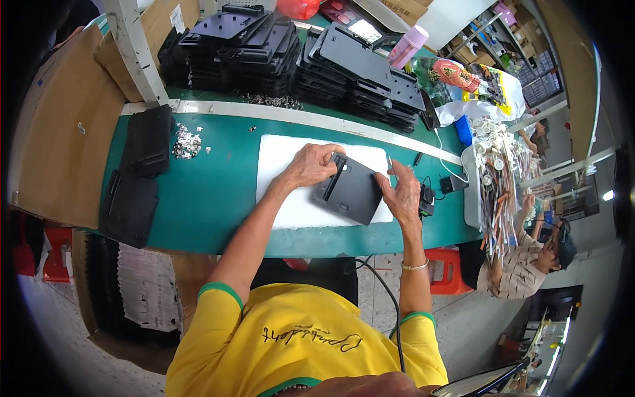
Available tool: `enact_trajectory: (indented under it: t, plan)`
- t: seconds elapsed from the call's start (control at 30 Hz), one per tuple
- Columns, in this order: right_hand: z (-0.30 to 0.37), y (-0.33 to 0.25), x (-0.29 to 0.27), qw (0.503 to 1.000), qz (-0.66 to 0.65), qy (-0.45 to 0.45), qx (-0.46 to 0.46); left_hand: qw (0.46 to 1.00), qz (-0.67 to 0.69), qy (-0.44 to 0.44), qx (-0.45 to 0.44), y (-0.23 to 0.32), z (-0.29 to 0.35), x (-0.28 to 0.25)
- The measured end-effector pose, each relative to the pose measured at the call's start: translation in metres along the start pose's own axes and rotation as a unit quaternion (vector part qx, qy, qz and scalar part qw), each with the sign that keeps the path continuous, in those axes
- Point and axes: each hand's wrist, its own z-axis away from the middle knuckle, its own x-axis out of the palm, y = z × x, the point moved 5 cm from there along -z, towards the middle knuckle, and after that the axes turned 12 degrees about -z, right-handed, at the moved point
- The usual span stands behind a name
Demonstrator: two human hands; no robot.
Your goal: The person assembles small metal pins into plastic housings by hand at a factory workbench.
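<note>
A flat black plastic panel (350,195) with a raised, slotted strip along its left side lies tilted over a white foam sheet (284,208). My left hand (311,167) pinches the panel's upper left corner, fingers bent over the edge. At the panel's upper right corner, my right hand (402,192) has its thumb against the edge and its fingers curled beside it. A thin pale sliver shows by the right fingertips; I cannot make out what it is.
Stacks of black plastic parts (357,63) stand behind a white rail (264,112). Small metal pieces (187,142) are heaped at left, near two black parts (147,139). A white bin (471,188) of strips and discs is at right. Another person (529,264) sits beyond it.
</note>
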Motion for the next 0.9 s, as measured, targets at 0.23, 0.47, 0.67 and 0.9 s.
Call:
enact_trajectory:
  t: [0.23,0.47,0.67,0.9]
  plan:
    - [0.033,0.017,0.032,0.849,-0.436,-0.095,0.284,0.981,0.134,0.117,0.078,0.006,-0.004,-0.005]
    - [0.075,0.01,0.058,0.659,-0.619,0.029,0.426,0.988,0.091,0.095,-0.086,-0.018,-0.005,0.0]
    - [0.081,0.009,0.06,0.813,-0.406,-0.098,0.405,0.994,0.041,0.098,-0.03,-0.024,0.0,0.001]
    - [0.069,0.027,0.005,0.979,-0.133,0.021,0.156,0.99,-0.04,0.119,0.063,-0.011,-0.008,0.01]
